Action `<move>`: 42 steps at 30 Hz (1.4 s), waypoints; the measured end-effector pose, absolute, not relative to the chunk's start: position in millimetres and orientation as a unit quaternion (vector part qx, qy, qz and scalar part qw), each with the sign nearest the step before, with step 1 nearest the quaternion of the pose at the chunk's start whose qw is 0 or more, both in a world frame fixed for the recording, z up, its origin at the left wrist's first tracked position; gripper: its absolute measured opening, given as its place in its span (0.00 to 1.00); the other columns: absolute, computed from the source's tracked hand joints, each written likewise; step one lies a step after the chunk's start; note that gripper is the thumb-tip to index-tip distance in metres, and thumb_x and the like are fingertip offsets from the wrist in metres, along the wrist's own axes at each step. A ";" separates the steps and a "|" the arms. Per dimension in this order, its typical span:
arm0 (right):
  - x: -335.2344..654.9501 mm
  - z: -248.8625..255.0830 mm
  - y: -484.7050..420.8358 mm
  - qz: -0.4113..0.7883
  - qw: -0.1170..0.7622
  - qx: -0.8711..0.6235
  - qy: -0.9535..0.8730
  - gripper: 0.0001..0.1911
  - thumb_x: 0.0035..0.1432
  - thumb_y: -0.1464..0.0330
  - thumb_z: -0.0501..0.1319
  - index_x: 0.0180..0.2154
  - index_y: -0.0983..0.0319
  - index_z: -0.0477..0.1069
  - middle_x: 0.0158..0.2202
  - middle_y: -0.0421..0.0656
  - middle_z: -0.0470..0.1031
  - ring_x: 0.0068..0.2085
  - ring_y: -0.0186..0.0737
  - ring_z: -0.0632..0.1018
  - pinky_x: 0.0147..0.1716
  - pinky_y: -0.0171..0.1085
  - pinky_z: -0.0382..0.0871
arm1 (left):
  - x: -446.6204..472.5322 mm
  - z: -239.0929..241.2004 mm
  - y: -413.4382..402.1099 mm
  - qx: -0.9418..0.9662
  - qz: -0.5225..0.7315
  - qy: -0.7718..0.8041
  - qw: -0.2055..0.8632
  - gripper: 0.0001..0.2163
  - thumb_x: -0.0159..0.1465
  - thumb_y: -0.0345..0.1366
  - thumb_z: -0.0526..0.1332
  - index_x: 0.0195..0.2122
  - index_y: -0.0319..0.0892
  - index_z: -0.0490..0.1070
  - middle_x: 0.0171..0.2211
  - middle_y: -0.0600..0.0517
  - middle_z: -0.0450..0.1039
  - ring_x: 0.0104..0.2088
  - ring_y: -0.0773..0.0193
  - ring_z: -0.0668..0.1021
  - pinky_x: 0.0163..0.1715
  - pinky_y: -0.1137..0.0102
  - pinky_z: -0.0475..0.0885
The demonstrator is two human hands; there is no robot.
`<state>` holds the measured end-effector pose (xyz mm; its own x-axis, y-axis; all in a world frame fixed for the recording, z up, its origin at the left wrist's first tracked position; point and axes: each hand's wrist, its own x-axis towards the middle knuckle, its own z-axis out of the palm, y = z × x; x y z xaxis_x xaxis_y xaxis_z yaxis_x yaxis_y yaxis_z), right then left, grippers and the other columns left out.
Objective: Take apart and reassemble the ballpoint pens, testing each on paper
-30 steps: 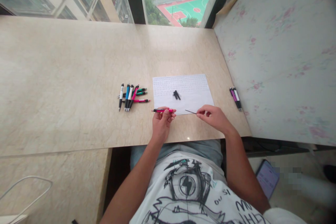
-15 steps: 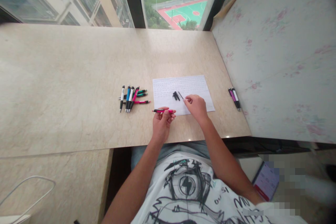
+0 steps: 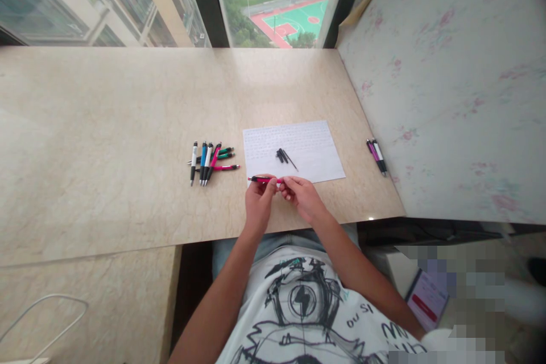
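Observation:
My left hand [image 3: 258, 202] is closed around a pink pen barrel [image 3: 265, 179] with a black clip, held level above the paper's lower edge. The fingertips of my right hand [image 3: 303, 198] pinch together at the barrel's right end. Just beyond my hands lies the sheet of lined, written paper [image 3: 324, 153]. Several short black pen pieces [image 3: 280, 155] rest on it, with a thin dark pen refill [image 3: 290, 160] slanting beside them. What sits between my right fingertips is largely hidden.
Left of the paper is a loose pile of pens [image 3: 207, 162] in white, blue, pink and green. A purple pen [image 3: 373, 153] and a white pen [image 3: 379, 153] lie by the wall [image 3: 447, 96] at right. A pale cable [image 3: 63, 296] curls at lower left.
My right hand has let go of the thin refill, leaving it on the paper, and has moved left to the pen's end. My left hand still holds the pink barrel.

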<state>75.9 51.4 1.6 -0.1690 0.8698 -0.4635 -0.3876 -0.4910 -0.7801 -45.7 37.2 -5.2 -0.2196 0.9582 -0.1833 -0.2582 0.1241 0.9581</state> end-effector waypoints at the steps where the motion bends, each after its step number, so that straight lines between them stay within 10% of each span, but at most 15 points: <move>1: 76.9 1.5 51.7 0.731 0.436 -0.465 -0.245 0.15 0.48 0.57 0.69 0.29 0.63 0.76 0.26 0.39 0.74 0.26 0.29 0.69 0.23 0.31 0.59 | -46.4 -2.7 37.4 0.359 0.560 0.549 0.505 0.11 0.59 0.42 0.68 0.37 0.40 0.75 0.31 0.51 0.77 0.31 0.66 0.78 0.35 0.70 0.73; 13: 85.5 -3.0 52.9 0.710 0.433 -0.491 -0.259 0.16 0.47 0.57 0.70 0.31 0.63 0.77 0.27 0.41 0.75 0.25 0.29 0.70 0.23 0.30 0.61 | -48.0 2.4 36.8 0.397 0.533 0.584 0.466 0.11 0.59 0.42 0.68 0.36 0.40 0.76 0.31 0.49 0.79 0.32 0.63 0.79 0.36 0.68 0.73; 27: 112.2 -14.5 129.1 0.221 0.325 -0.637 -0.663 0.09 0.57 0.70 0.58 0.35 0.61 0.78 0.35 0.46 0.80 0.31 0.39 0.77 0.39 0.39 0.70 | -50.1 -7.4 31.1 0.390 0.542 0.537 0.515 0.12 0.56 0.44 0.69 0.34 0.40 0.76 0.28 0.51 0.76 0.28 0.66 0.77 0.33 0.70 0.73; 42: 106.1 13.4 77.4 0.365 0.326 -0.500 -0.714 0.11 0.59 0.70 0.58 0.41 0.59 0.77 0.38 0.45 0.77 0.32 0.38 0.75 0.30 0.37 0.67 | -51.8 -13.5 32.8 0.353 0.555 0.516 0.549 0.18 0.57 0.44 0.69 0.46 0.41 0.73 0.33 0.51 0.77 0.30 0.66 0.78 0.34 0.70 0.73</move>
<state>106.1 77.4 13.4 -0.2870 0.9527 0.1002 0.4765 0.2328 -0.8478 -51.8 32.8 -13.5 -0.1482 0.9733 -0.1755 -0.2446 0.1359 0.9601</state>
